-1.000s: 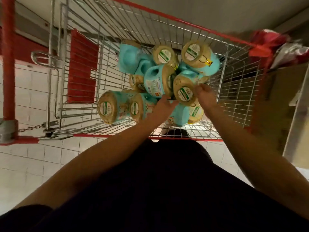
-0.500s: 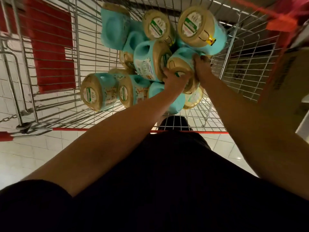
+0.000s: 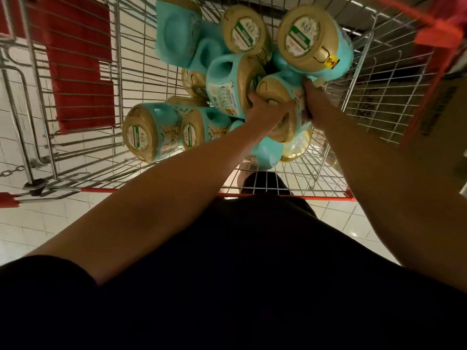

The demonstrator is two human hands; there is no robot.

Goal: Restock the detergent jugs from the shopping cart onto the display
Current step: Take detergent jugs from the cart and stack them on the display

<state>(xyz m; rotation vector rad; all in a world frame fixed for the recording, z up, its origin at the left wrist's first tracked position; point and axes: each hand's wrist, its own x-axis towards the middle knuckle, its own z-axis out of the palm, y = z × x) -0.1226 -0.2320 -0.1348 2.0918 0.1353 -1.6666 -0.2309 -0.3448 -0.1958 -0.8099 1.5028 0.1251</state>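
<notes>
Held detergent jug (image 3: pixel 285 83): turquoise body, gold cap, inside the shopping cart (image 3: pixel 379 84), at the top of the pile and towards its right side. It lies tilted, cap end towards the camera. I cannot tell whether it is clear of the jugs below.

Left hand (image 3: pixel 265 113): fingers curled round the cap end of that jug, clamped on. Right hand (image 3: pixel 312 97): wrapped on the jug's right flank, also gripping. Both forearms reach in over the cart's near red rim (image 3: pixel 278 197).

Neighbours, as I read them:
- side-lying jug (image 3: pixel 225 82), handle up, touching the held one on its left.
- yellow-tagged jug (image 3: pixel 307 37) just beyond, cap facing the camera, yellow tag (image 3: pixel 331 62) at its edge.
- far middle jug (image 3: pixel 243 29), cap to camera.
- base-up jug (image 3: pixel 178 29) at the far left of the pile.
- two near-left jugs (image 3: pixel 146 132), side by side on the basket floor, caps towards me.
- lower jug (image 3: pixel 267 150) under the hands, partly hidden.

Label print is too small to read.

Surroundings: red child-seat flap (image 3: pixel 80 72) on the cart's left end; a chain (image 3: pixel 12 170) hanging by the handle; cardboard box (image 3: pixel 442 109) just outside the right wall; white tiled floor (image 3: pixel 50 223) beneath. Dark clothing fills the lower frame.
</notes>
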